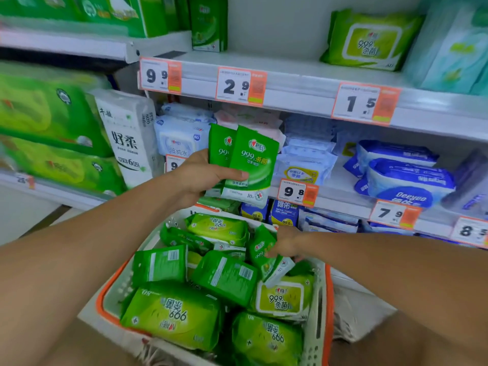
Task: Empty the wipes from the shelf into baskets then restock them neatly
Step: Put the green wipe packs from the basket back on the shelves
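My left hand grips two small green wipe packs upright in front of the shelves, thumb across the front pack. Below, a white basket with an orange rim holds several green wipe packs, large and small. My right hand reaches into the basket's far right side and pinches another small green wipe pack that stands tilted among the others. On the upper shelf stand a few small green packs at the left and one large green wipe pack at the right.
Price tags line the shelf edges. The lower shelves carry blue and white wipe packs. At the left are green tissue bundles and a white roll pack. Teal packs stand at the upper right.
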Demonstrator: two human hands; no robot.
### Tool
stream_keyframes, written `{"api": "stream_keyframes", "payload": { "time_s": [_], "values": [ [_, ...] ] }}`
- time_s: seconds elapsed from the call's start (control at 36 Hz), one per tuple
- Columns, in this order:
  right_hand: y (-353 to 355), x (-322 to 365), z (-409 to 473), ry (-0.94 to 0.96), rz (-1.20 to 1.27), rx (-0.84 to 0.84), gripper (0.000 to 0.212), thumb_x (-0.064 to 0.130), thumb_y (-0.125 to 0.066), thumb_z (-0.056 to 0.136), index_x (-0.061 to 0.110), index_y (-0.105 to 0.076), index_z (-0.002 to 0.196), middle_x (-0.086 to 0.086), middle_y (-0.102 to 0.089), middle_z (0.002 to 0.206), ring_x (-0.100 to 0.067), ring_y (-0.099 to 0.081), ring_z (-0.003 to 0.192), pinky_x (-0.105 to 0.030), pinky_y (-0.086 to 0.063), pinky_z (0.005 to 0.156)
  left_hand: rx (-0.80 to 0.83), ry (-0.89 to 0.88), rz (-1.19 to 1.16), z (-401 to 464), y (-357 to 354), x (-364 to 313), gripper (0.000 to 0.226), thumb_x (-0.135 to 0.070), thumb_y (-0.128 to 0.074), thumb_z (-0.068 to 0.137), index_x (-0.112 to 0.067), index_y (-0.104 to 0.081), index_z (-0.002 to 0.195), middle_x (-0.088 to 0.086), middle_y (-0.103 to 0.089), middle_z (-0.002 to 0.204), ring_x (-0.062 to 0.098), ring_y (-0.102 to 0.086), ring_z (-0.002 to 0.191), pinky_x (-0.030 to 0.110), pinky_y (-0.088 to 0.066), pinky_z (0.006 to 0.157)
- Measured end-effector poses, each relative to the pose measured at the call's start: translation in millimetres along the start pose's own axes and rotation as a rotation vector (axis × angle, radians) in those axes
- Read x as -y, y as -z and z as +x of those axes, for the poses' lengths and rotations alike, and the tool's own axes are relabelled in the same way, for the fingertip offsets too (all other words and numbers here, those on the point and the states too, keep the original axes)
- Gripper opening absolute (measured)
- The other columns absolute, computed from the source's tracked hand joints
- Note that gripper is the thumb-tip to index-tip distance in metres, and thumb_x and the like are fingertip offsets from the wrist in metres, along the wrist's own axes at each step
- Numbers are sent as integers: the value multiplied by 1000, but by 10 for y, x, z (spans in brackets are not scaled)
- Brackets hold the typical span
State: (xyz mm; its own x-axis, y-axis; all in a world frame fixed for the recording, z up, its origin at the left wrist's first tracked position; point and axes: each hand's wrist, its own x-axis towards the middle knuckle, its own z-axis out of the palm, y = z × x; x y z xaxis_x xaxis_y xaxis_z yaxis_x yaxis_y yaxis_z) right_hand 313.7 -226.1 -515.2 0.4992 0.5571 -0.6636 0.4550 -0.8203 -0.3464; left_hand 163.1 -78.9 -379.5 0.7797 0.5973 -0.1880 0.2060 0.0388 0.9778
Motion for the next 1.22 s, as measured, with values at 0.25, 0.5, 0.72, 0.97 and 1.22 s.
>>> {"api": "stream_keyframes", "payload": {
  "time_s": [0.25,0.5,0.72,0.97,1.22],
  "values": [
    [-147,-119,30,-26,148,105,41,26,-74,90,9,-49,118,-3,-49,92,-15,-51,81,-24,-51,64,-37,40,37,-1,139,8,53,-12,-86,69,-13,-66,117,-2,-75,106,15,-69,103,32,-50,94],
    [-237,-114,-35,20,288,40,26,9,-77,85,9,-51,82,-7,-48,66,-15,-42,53,-24,-37,45,-31,48,25,-43,151,23,50,-11,-86,69,-12,-68,115,-1,-76,106,17,-69,104,35,-49,98],
    [479,106,-470,12,690,149,30,-3,-72,84,14,-50,73,1,-47,45,-7,-37,38,-16,-30,36,-187,41,-75,-149,497,-1,52,-12,-89,64,-13,-66,111,2,-75,106,21,-68,104,38,-52,94],
    [996,568,-1208,607,1211,78,63,30,-87,64,9,-68,120,-11,-72,115,-26,-59,96,-33,-47,81,-155,-59,-198,-281,437,-250,46,-14,-87,68,-16,-65,108,-1,-76,104,17,-69,104,42,-47,103],
    [1032,812,-1376,713,1322,85,38,14,-49,102,10,-51,139,-17,-67,126,-38,-67,112,-55,-56,89,-30,-158,-350,-328,115,-436,64,-41,-82,67,-28,-60,125,-7,-71,118,20,-61,119,54,-38,110]
  ]
}}
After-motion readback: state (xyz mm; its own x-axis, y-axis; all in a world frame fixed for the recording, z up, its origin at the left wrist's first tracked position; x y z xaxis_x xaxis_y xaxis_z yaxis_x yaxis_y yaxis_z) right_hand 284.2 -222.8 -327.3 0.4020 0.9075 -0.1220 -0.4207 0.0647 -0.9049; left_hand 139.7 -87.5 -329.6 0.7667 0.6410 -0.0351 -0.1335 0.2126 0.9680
